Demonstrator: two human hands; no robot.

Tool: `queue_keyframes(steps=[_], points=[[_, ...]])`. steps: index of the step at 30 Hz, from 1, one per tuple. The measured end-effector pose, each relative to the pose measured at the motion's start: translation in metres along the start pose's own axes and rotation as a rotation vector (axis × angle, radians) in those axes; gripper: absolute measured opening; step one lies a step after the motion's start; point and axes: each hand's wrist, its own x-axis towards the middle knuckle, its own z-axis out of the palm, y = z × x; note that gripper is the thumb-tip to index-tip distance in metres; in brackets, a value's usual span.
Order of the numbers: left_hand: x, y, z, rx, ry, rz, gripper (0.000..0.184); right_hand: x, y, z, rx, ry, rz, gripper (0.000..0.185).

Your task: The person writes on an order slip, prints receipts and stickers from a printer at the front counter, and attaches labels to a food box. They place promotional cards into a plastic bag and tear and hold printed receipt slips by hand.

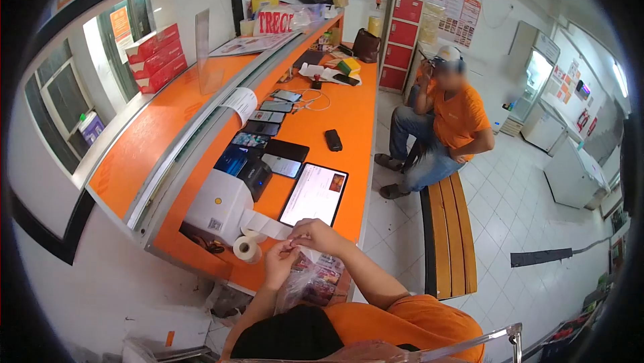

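Above the near end of the orange counter, my left hand [278, 262] and my right hand [314, 234] meet with fingers pinched together. What lies between the fingertips is too small to make out. Just under them is a clear plastic bag [303, 288] with dark red packets inside. A white paper strip [265, 224] runs from the white label printer [218, 205] toward my fingers. Close by, a paper roll [247, 249] rests at the counter edge. A lit tablet [314, 195] lies just beyond my hands.
Several phones [266, 116] line the orange counter [354, 122], with a black device [333, 140] to their right. A seated person in an orange shirt [456, 118] is beside a wooden bench [451, 239]. Red lockers [404, 31] stand behind.
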Motion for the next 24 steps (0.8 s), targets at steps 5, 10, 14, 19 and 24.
queue_keyframes(steps=[5, 10, 14, 19, 24], points=[[0.002, -0.008, -0.001, -0.051, 0.001, 0.0, 0.018, 0.001, 0.006, 0.0, 0.011, -0.02, -0.005, 0.011], [0.004, -0.012, 0.0, 0.013, 0.0, 0.051, 0.009, 0.002, 0.007, 0.001, 0.053, -0.015, 0.018, 0.009], [0.003, -0.01, -0.001, 0.007, -0.025, 0.023, 0.012, 0.003, 0.01, 0.002, 0.053, 0.022, 0.019, 0.008], [0.003, -0.011, 0.0, -0.026, -0.027, 0.05, 0.015, 0.004, 0.012, 0.005, 0.008, 0.113, 0.015, 0.008], [0.003, -0.009, 0.0, -0.088, -0.046, 0.022, 0.014, 0.004, 0.004, 0.003, 0.033, 0.21, 0.121, 0.007]])
